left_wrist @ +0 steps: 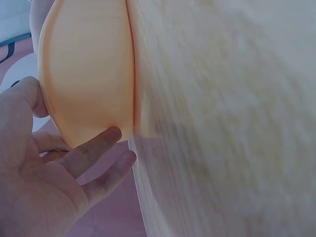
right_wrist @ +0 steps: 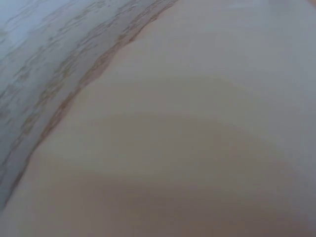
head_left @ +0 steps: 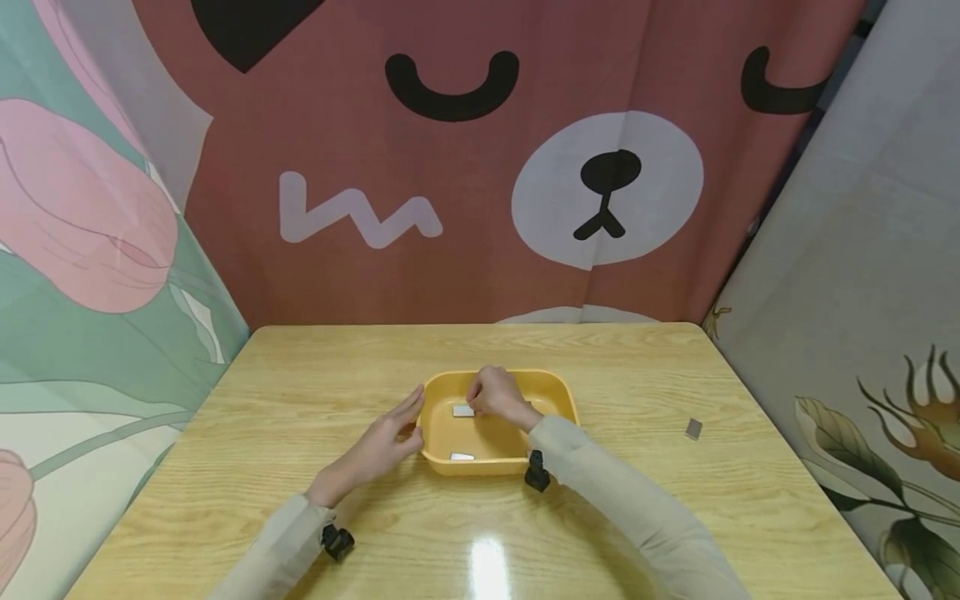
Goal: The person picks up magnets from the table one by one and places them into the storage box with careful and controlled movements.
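Note:
A yellow plastic basin stands on the wooden table. My left hand rests against its left end, fingers spread. In the left wrist view, the left hand touches the basin's rim and outer wall with thumb and fingers. Over the basin's inside, my right hand has bent fingers and pinches the right end of a small white rectangular piece. Another white piece lies by the front wall. The right wrist view is a blur of pale, yellowish surface; no fingers show there.
A small grey-brown rectangular piece lies on the right side of the table. Printed curtains hang behind the table and along both sides. The right forearm reaches over the basin's front right corner.

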